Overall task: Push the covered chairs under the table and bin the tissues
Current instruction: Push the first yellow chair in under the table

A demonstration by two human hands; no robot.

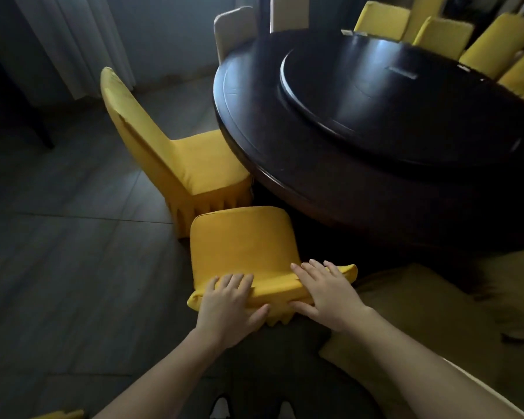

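The dark round table [254,125] bears a raised turntable [390,116], on it perhaps a small flat object [403,72].
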